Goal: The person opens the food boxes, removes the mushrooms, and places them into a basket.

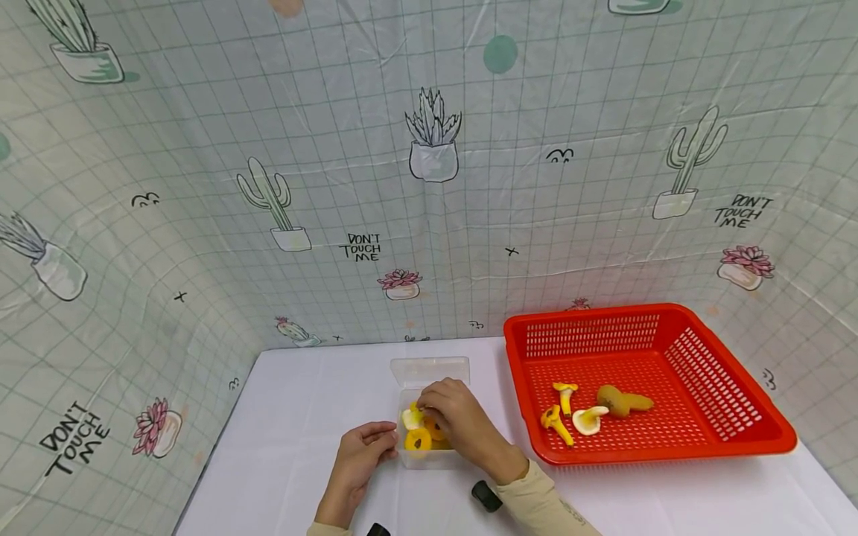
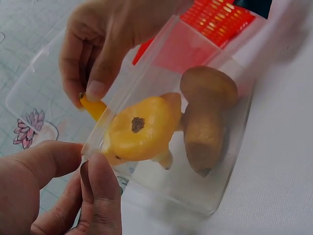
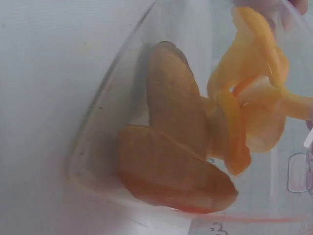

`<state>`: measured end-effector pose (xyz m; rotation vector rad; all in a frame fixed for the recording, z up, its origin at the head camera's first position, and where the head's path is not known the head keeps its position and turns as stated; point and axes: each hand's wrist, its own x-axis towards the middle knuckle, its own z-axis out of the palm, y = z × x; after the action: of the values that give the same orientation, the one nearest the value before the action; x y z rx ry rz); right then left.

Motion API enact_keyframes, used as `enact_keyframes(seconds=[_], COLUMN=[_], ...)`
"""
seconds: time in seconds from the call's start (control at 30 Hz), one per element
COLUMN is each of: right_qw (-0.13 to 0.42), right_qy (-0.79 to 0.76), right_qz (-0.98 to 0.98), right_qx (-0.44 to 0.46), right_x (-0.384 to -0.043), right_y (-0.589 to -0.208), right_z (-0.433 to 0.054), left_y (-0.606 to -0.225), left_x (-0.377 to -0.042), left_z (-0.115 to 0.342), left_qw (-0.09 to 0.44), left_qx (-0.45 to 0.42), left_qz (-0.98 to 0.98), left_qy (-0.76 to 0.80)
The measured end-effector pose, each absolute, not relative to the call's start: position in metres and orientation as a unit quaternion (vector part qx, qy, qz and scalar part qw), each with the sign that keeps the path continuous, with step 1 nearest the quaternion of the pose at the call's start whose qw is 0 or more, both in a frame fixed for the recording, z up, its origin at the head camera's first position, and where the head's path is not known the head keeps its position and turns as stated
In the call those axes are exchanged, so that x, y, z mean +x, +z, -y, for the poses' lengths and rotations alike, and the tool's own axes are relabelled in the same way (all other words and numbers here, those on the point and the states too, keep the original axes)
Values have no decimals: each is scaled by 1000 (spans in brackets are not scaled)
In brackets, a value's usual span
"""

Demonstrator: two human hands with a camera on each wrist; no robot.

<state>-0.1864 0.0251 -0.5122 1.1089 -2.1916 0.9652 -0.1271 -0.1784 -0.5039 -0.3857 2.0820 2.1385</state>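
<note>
A clear plastic box [image 1: 429, 461] with its lid [image 1: 432, 368] tipped back stands on the table. My left hand [image 1: 358, 458] pinches the box's rim at the left side, thumb and index finger meeting there in the left wrist view. My right hand [image 1: 462, 426] reaches over the box and pinches the stem of a yellow mushroom [image 2: 93, 106]. Inside the box lie more yellow mushrooms [image 2: 142, 128] and a brown mushroom [image 2: 203, 134] with a thick stem. Through the wall, the right wrist view shows the brown mushroom [image 3: 176, 98] beside the yellow ones [image 3: 254, 63].
A red perforated basket [image 1: 724, 432] stands at the right. In it are a brown mushroom [image 1: 620, 400] and several yellow and pale ones [image 1: 590, 420]. A black object [image 1: 485, 496] shows by the right wrist, another [image 1: 378, 530] at the lower edge. Printed cloth [image 1: 429, 223] surrounds the table.
</note>
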Motion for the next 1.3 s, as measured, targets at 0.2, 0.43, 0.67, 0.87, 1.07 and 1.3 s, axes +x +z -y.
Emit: enact_keyframes(seconds=[0.2,0.43,0.67,0.87,1.07,1.3], right_qw=[253,250,216,189,151,172], right_qy=[372,390,425,471,508,504], right_qz=[799,800,813,815,815,814], right_qx=[399,383,334,280,235,233], right_x=[-184,-180,-176,-175,-174,-168], right_y=[-513,-511,-507,-504,-499,-487], right_z=[-27,-27,-26,-26,-28,-34], left_y=[-504,-503,-503,-502,-502,-504], left_x=[-128,-127,-127,-126,-125,-128], left_z=[178,178,178,177,177,178], left_qw=[67,70,68,63,64,63], left_qx=[-130,-130,-130,-133,-133,-133], left_qz=[-692,-692,-695,-692,-686,-691], left_qy=[707,707,703,707,712,708])
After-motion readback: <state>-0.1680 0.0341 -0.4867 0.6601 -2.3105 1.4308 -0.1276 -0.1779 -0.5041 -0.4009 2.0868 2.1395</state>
